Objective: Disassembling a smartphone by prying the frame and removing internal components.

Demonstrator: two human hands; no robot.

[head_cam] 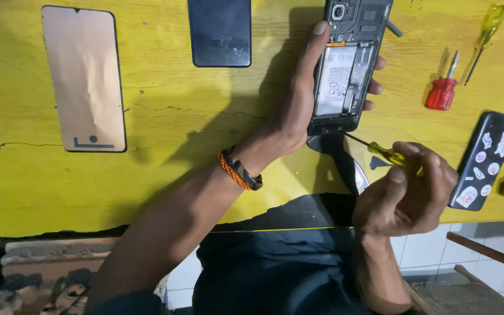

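Presently catalogued, largest to smallest:

Yellow worktop point(164, 186), cracked along its left side, bearing all loose parts.
Copper-backed screen panel point(84, 79), laid flat at far left, well apart from the work.
Dark back cover point(220, 32), set flat at the top, left of the phone.
Opened phone point(348, 64), back removed, battery and board exposed; gripped by left hand point(298, 108), thumb on one edge, fingers wrapped round the other, lower end tilted toward the tool.
Right hand point(406, 189), closed round yellow-handled screwdriver point(383, 153), thin tip just at the phone's bottom edge.
Stickered dark case point(485, 160), beside right hand, close but not obstructing.
Red-handled screwdriver point(442, 87) and another yellow one point(484, 35), parked at upper right.
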